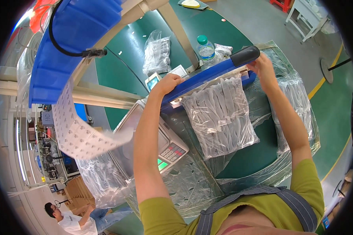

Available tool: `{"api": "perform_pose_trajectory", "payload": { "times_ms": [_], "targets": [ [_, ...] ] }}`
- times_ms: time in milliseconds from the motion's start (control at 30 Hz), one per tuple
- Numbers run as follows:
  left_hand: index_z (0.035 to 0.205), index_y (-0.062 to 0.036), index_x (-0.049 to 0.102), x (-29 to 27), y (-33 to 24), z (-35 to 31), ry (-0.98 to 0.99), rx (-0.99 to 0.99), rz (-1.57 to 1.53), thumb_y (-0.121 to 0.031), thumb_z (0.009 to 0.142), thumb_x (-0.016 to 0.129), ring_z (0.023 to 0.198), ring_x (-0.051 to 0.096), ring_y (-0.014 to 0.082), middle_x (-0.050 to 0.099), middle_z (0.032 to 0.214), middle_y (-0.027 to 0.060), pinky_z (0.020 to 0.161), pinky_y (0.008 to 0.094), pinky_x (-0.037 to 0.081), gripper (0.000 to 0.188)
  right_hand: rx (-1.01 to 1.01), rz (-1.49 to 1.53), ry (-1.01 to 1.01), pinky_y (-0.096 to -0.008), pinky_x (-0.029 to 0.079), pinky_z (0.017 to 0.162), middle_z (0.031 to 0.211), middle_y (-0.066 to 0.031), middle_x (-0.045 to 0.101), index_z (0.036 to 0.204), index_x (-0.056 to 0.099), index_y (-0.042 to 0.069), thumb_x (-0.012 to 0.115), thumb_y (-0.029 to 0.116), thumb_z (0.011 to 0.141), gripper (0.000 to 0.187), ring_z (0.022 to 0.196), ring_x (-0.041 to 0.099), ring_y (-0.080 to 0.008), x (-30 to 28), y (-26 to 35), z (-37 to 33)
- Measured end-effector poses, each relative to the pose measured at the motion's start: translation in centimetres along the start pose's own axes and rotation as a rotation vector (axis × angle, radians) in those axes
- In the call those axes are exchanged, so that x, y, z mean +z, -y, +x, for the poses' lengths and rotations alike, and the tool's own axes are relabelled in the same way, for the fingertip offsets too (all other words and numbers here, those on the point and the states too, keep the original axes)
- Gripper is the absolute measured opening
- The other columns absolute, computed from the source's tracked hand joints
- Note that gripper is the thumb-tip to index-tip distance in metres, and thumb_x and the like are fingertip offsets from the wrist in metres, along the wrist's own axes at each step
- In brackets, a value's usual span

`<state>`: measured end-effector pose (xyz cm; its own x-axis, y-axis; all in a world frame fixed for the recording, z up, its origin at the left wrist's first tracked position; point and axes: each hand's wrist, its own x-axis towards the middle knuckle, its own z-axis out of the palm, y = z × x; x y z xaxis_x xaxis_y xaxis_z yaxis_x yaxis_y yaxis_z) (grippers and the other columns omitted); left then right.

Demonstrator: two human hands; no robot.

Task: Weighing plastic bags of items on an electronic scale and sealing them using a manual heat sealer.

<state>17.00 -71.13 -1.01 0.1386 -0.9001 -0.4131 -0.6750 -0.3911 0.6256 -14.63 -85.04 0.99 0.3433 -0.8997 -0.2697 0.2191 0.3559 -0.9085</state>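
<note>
A long blue bag sealer (206, 78) with a black handle end (245, 56) lies across the bench in front of me. A clear plastic bag (223, 121) full of pale, narrow packed pieces lies on the near side, its upper edge at the sealer. My left hand (169, 84) is closed at the sealer's left end, fingers bent over the blue arm. My right hand (264, 70) is closed beside the black handle, close to the bag's upper right corner. Its fingertips are partly hidden, so what they grip is unclear.
A weighing scale (170, 150) stands left of the bag. More filled bags lie at the right (296, 105), far side (157, 55) and lower left (102, 176). A bottle (206, 49) stands behind the sealer. A label strip (76, 133) hangs below a blue bin (72, 43). A person (76, 221) sits lower left.
</note>
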Motion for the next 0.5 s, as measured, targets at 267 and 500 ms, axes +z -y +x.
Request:
{"api": "perform_pose_trajectory", "payload": {
  "times_ms": [267,500],
  "targets": [
    [0.088,0.0007,0.065,0.2,0.2,-0.5,-0.065,-0.01,-0.009,-0.03,0.08,0.056,0.075,0.06,0.0229,0.063,0.081,0.0157,0.07,0.0336,0.045,0.034,-1.324,-1.17,0.098,-0.0433,0.032,0.099,0.099,-0.0118,0.058,0.096,0.057,0.005,0.05,0.003,0.078,0.019,0.101,0.054,-0.0253,5.6,3.3,-2.4],
    [0.081,0.0004,0.064,1.5,-0.4,-0.7,-0.264,0.008,0.068,-0.028,0.077,0.059,0.07,0.06,0.0224,0.063,0.076,0.014,0.068,0.031,0.044,0.029,-1.115,-1.332,0.012,-0.0418,0.036,0.094,0.09,-0.0102,0.062,0.092,0.058,0.006,0.05,0.008,0.08,0.014,0.092,0.057,-0.0244,3.0,-3.1,1.4]
  ]
}}
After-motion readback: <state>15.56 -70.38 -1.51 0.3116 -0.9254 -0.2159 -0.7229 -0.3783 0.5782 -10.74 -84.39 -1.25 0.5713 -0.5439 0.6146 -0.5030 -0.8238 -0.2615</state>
